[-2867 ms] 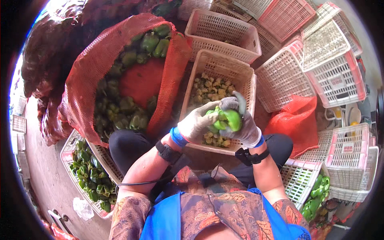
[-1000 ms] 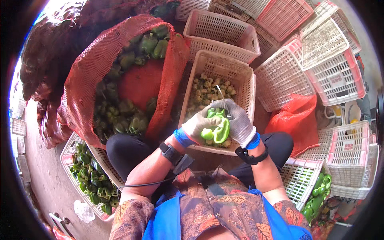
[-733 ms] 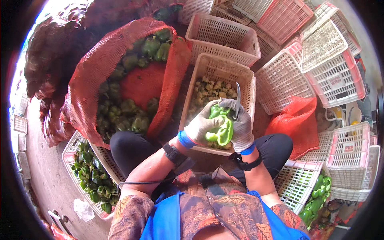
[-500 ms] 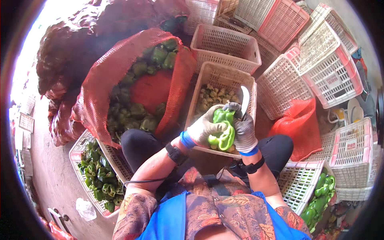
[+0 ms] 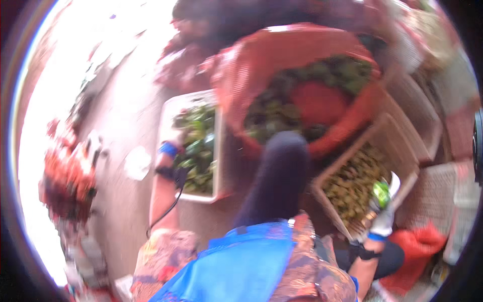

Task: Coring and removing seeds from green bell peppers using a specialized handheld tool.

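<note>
My right hand [image 5: 383, 222], in a pale work glove with a blue wrist band, is closed over the right part of a crate [image 5: 329, 199] of yellowish-green pepper cores. A curved knife [image 5: 395, 185] points up from it, and a bright green pepper piece [image 5: 381, 193] sits beside the blade, apparently in the same grip. My left hand [image 5: 175, 138] reaches out to the left, at the edge of a white crate [image 5: 217, 173] of dark green peppers [image 5: 197, 143]. Motion smears its fingers, so what it touches cannot be made out.
A large red mesh sack [image 5: 241, 75] of green peppers stands open in front, between the two crates. More crates [image 5: 435, 196] stack up on the right, near a red mesh bag [image 5: 420, 246]. White crumpled litter [image 5: 137, 163] lies on the floor at left.
The view has swung left. My left hand has left the bright green pepper and moved to the left crate. My right hand keeps the knife, with a green piece beside it.
</note>
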`<state>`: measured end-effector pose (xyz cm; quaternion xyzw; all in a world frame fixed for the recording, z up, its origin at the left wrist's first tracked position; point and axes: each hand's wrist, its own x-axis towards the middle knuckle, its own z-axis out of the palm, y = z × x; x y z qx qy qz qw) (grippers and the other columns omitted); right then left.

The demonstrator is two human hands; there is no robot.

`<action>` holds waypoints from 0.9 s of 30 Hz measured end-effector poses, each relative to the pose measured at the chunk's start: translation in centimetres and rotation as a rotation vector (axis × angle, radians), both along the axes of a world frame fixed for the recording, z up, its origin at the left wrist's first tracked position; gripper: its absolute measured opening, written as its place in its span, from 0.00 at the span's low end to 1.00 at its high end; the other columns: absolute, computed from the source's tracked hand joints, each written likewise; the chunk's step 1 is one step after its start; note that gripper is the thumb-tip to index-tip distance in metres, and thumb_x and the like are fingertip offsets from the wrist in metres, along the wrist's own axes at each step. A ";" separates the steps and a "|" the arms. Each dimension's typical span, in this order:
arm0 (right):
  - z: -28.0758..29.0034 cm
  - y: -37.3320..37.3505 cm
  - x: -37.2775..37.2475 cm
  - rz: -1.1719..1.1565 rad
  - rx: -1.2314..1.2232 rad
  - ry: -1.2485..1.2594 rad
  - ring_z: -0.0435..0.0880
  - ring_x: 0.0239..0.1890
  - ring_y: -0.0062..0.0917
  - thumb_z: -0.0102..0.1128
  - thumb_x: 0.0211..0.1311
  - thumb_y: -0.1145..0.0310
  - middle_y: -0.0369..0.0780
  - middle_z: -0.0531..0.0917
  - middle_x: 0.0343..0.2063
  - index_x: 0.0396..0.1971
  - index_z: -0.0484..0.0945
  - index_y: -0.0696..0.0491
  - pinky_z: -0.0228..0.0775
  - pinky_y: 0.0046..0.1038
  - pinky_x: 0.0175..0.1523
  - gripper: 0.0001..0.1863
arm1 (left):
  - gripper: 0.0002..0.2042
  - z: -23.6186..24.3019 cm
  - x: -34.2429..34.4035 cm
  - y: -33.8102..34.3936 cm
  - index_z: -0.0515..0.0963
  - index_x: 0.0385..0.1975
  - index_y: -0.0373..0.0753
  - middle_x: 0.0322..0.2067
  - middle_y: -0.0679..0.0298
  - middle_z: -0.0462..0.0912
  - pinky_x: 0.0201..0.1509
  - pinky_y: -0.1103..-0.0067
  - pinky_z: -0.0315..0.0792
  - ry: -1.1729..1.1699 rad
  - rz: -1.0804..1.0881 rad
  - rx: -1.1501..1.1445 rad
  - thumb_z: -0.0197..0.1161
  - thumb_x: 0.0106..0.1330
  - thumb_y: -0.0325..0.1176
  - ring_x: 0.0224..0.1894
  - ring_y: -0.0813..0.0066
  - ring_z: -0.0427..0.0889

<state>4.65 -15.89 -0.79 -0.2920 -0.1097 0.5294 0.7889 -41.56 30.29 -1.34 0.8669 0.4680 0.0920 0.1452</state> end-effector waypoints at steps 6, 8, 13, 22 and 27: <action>-1.3 1.3 1.3 -0.342 -0.472 -0.820 0.76 0.34 0.17 0.53 0.67 0.47 0.38 0.78 0.39 0.61 0.66 0.57 0.69 0.20 0.36 0.33 | 0.18 7.8 19.3 -12.6 0.78 0.47 0.38 0.45 0.52 0.81 0.53 0.67 0.73 -0.560 -0.210 -0.542 0.66 0.59 0.38 0.51 0.54 0.78; 2.2 3.3 -1.3 -0.352 -0.424 -1.066 0.77 0.43 0.23 0.53 0.66 0.46 0.41 0.75 0.45 0.62 0.64 0.61 0.70 0.25 0.49 0.36 | 0.38 12.1 26.3 -19.7 0.62 0.62 0.37 0.41 0.46 0.81 0.51 0.63 0.72 -0.413 -0.529 -0.791 0.68 0.55 0.50 0.48 0.46 0.79; 3.2 3.2 -2.5 -0.576 -0.393 -1.047 0.77 0.49 0.28 0.54 0.69 0.63 0.40 0.77 0.47 0.54 0.70 0.60 0.68 0.32 0.58 0.19 | 0.30 6.9 33.7 -29.2 0.60 0.59 0.36 0.35 0.43 0.80 0.40 0.61 0.74 -0.631 -0.687 -0.875 0.58 0.65 0.50 0.40 0.43 0.80; 2.2 1.9 -2.1 -0.220 -0.182 -0.608 0.59 0.13 0.09 0.61 0.66 0.58 0.30 0.73 0.26 0.60 0.66 0.54 0.48 0.15 0.16 0.28 | 0.13 5.8 19.1 -16.9 0.76 0.49 0.38 0.30 0.62 0.80 0.31 0.77 0.76 -0.992 -0.210 -0.324 0.59 0.66 0.34 0.25 0.75 0.78; -8.9 -3.6 6.0 -0.360 -0.946 -1.556 0.78 0.39 0.20 0.55 0.67 0.74 0.39 0.79 0.43 0.61 0.68 0.52 0.73 0.26 0.47 0.22 | 0.42 -5.1 -4.3 -7.6 0.60 0.69 0.52 0.62 0.42 0.66 0.64 0.64 0.68 0.147 0.424 -0.087 0.72 0.54 0.52 0.63 0.53 0.69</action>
